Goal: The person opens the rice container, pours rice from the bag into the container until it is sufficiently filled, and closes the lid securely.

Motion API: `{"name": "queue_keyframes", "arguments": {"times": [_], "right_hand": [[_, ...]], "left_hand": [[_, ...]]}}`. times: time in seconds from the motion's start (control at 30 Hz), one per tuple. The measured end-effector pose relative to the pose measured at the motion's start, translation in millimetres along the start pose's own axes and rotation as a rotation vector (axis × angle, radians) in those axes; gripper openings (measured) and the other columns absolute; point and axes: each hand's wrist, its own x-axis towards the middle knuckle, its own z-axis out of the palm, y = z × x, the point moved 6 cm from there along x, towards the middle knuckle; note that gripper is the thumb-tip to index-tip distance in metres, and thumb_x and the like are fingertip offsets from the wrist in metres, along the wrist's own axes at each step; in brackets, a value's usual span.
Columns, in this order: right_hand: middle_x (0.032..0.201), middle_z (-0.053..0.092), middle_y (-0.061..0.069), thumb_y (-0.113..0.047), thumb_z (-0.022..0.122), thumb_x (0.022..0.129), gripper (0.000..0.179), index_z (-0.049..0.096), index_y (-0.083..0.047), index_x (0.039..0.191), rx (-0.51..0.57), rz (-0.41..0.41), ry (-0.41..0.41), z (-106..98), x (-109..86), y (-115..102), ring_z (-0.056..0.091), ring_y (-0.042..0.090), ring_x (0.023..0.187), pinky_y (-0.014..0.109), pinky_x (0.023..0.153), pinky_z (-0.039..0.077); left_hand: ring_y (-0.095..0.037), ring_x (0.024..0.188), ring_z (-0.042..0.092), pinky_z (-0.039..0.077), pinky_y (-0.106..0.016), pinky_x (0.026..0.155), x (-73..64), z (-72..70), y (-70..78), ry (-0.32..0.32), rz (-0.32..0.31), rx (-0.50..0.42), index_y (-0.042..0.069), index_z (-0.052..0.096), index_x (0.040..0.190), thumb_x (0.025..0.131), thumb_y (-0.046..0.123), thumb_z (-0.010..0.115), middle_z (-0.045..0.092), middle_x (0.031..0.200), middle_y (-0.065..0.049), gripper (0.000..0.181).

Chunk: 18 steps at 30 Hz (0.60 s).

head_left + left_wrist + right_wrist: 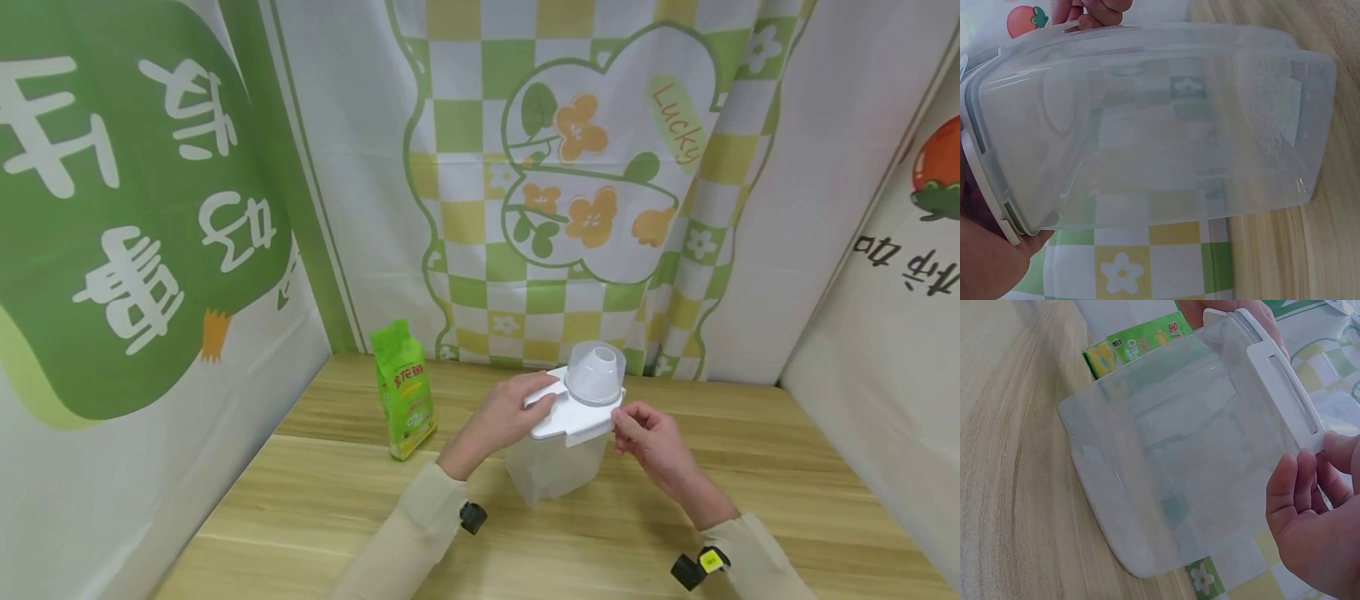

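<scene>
A translucent plastic storage container (558, 468) stands upright on the table, with a white lid (572, 417) on top. A clear domed cap (596, 372) sits over the lid's spout. My left hand (510, 410) holds the lid at its left side, thumb toward the front and fingers farther back. At the right corner, my right hand (654, 437) pinches the edge of the lid's white side clip (1288, 397) between thumb and forefinger. Through the container wall in the left wrist view, a pale patch shows near the base.
A green bag (405, 392) with yellow and red print stands on the wooden table (337, 517), left of the container. Behind the table hangs a green and yellow checked curtain (465, 225). Printed cloth walls close in the left and right sides.
</scene>
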Motion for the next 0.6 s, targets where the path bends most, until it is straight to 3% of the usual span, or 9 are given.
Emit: {"name": "queue_keyframes", "arguments": {"times": [0.37, 0.6], "right_hand": [[0.077, 0.055, -0.006, -0.028, 0.058, 0.099, 0.017, 0.059, -0.017, 0.087, -0.048, 0.016, -0.01, -2.4, -0.9, 0.2, 0.052, 0.009, 0.069, 0.024, 0.065, 0.052], [0.077, 0.053, -0.005, -0.028, 0.058, 0.1, 0.018, 0.055, -0.015, 0.087, -0.074, 0.03, -0.021, 0.9, -1.4, -3.3, 0.051, 0.009, 0.068, 0.023, 0.064, 0.051]], "left_hand": [[-0.025, 0.122, 0.061, 0.048, -0.04, 0.104, 0.3, 1.5, -0.7, -0.018, -0.017, 0.001, 0.009, 0.065, 0.125, 0.098, 0.025, 0.056, 0.066, 0.129, -0.01, 0.032], [-0.025, 0.118, 0.063, 0.05, -0.04, 0.101, -0.3, 0.6, 0.0, 0.004, -0.001, -0.009, 0.008, 0.066, 0.123, 0.098, 0.023, 0.057, 0.068, 0.125, -0.01, 0.03]]}}
